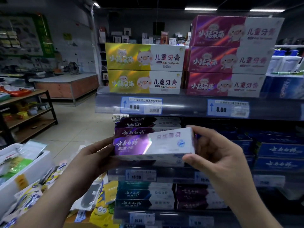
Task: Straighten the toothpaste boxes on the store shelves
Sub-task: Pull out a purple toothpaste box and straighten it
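A purple and white toothpaste box (153,143) is held level in front of the middle shelf. My left hand (97,155) grips its purple left end. My right hand (215,153) grips its white right end, thumb under and fingers over the top. Behind it a stack of matching purple boxes (136,127) lies on the middle shelf. Yellow kids' toothpaste boxes (144,69) and magenta kids' boxes (230,58) are stacked on the top shelf (184,107). Teal boxes (144,195) and dark purple boxes (197,197) fill the shelf below.
Blue toothpaste boxes (278,152) stand to the right on the middle shelf. A white bin (26,171) and loose yellow packets (102,206) crowd the lower left. A wooden rack (32,112) and a counter (65,84) stand across the tiled aisle on the left.
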The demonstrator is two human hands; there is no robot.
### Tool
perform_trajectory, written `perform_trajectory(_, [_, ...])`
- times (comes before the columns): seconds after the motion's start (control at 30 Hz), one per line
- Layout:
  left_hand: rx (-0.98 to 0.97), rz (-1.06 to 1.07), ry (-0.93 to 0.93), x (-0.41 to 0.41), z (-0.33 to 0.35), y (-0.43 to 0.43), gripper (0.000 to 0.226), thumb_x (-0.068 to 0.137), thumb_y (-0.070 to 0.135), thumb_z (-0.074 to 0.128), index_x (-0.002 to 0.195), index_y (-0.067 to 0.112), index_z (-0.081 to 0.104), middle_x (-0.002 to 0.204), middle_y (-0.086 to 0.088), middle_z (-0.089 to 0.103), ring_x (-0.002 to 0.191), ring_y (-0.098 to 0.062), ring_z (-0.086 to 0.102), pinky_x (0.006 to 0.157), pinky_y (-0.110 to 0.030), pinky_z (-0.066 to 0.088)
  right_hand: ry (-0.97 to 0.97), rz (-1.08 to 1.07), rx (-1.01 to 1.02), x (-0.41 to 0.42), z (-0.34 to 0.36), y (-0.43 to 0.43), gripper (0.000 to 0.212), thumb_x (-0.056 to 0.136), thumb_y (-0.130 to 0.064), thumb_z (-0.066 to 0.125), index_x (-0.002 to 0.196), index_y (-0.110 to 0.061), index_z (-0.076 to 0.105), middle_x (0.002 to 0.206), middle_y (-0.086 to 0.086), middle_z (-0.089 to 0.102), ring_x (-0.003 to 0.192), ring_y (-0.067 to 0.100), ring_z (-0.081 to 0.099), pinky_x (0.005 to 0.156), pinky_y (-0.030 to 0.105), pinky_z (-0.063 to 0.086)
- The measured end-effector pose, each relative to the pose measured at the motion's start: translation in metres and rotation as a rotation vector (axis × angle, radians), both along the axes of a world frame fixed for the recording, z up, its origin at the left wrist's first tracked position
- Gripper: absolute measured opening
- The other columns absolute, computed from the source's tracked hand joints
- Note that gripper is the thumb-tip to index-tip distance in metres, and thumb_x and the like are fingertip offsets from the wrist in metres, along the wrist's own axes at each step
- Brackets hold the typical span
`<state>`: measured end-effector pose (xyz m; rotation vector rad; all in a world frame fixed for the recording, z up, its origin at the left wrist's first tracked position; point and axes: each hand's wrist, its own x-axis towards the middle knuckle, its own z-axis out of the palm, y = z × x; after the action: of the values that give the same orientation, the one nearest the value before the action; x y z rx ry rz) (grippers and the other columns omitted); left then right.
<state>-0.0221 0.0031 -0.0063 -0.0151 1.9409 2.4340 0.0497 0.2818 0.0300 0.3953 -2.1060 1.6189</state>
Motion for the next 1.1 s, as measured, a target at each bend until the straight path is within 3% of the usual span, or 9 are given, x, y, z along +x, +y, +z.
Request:
perform_trajectory(0.07, [0.0,0.0,0.006,0.0,-0.002,0.001,0.03,0.101,0.006,0.048,0.114,0.018,0.073,0.102,-0.013,0.079,0.082,-0.019,0.076,0.068,-0.026,0.062,0.038,0.007,0.019,0.003,0.0,-0.006,0.061,0.062,-0.058,0.083,0.119,-0.042,0.068,0.082,0.003,0.068,0.072,0.024,0.064,0.065,0.034,0.059])
perform_trajectory(0.27, [-0.032,0.066,0.188,0.003,0.004,-0.012,0.021,0.089,0.019,0.067,0.11,0.018,0.072,0.095,-0.011,0.079,0.083,-0.026,0.077,0.068,-0.023,0.061,-0.105,0.004,0.026,-0.006,0.003,0.009,0.054,0.083,-0.036,0.068,0.133,-0.05,0.053,0.107,-0.021,0.074,0.099,-0.003,0.068,0.077,0.017,0.055])
perform_trajectory(0.33, [-0.096,0.074,0.26,-0.003,0.007,-0.017,0.043,0.073,0.036,0.083,0.111,0.018,0.072,0.098,-0.007,0.08,0.09,-0.023,0.076,0.073,-0.022,0.06,-0.148,-0.065,0.121,-0.019,0.001,0.014,0.056,0.089,-0.03,0.069,0.134,-0.055,0.049,0.103,-0.022,0.074,0.095,-0.006,0.067,0.078,0.017,0.053])
perform_trajectory(0.43, [-0.221,0.129,0.341,-0.008,0.011,-0.019,0.03,0.086,0.02,0.073,0.116,0.017,0.07,0.102,-0.001,0.08,0.091,-0.015,0.076,0.074,-0.018,0.058,-0.155,-0.166,0.277,-0.041,-0.003,0.009,0.06,0.09,-0.026,0.07,0.138,-0.052,0.047,0.104,-0.02,0.071,0.094,-0.007,0.065,0.071,0.007,0.049])
perform_trajectory(0.6, [-0.306,0.167,0.365,-0.023,0.001,-0.02,0.025,0.092,0.007,0.065,0.116,0.014,0.069,0.1,0.004,0.08,0.09,-0.01,0.076,0.071,-0.012,0.054,-0.183,-0.284,0.491,-0.066,-0.018,-0.005,0.059,0.093,-0.027,0.067,0.145,-0.042,0.043,0.116,-0.006,0.066,0.089,0.003,0.063,0.067,0.013,0.047])
perform_trajectory(0.73, [-0.434,0.174,0.352,-0.031,-0.016,-0.019,0.027,0.093,0.006,0.065,0.117,0.018,0.068,0.1,0.012,0.079,0.094,-0.005,0.074,0.068,-0.013,0.054,-0.138,-0.399,0.641,-0.067,-0.025,-0.015,0.05,0.092,-0.024,0.067,0.139,-0.031,0.052,0.104,-0.001,0.072,0.085,0.013,0.067,0.072,0.03,0.057])
perform_trajectory(0.87, [-0.49,0.21,0.391,-0.034,-0.025,-0.016,0.027,0.091,0.01,0.067,0.114,0.024,0.067,0.099,0.021,0.077,0.093,0.001,0.072,0.065,-0.013,0.054,-0.142,-0.473,0.724,-0.064,-0.024,-0.016,0.045,0.091,-0.028,0.065,0.135,-0.032,0.053,0.09,-0.005,0.072,0.073,0.015,0.066,0.064,0.037,0.059])
perform_trajectory(1.0, [-0.549,0.187,0.413,-0.038,-0.024,-0.019,0.028,0.09,0.011,0.069,0.116,0.021,0.068,0.1,0.025,0.075,0.092,0.006,0.071,0.068,-0.009,0.053,-0.163,-0.465,0.691,-0.062,-0.021,-0.016,0.046,0.092,-0.029,0.063,0.136,-0.035,0.053,0.085,-0.007,0.072,0.071,0.013,0.066,0.066,0.035,0.059])
perform_trajectory(1.1, [-0.566,0.195,0.407,-0.037,-0.022,-0.018,0.028,0.087,0.019,0.071,0.114,0.026,0.068,0.098,0.023,0.076,0.094,0.007,0.07,0.081,-0.021,0.057,-0.143,-0.425,0.502,-0.05,-0.015,-0.011,0.04,0.091,-0.022,0.067,0.128,-0.035,0.06,0.102,-0.026,0.066,0.084,-0.002,0.065,0.078,0.014,0.054])
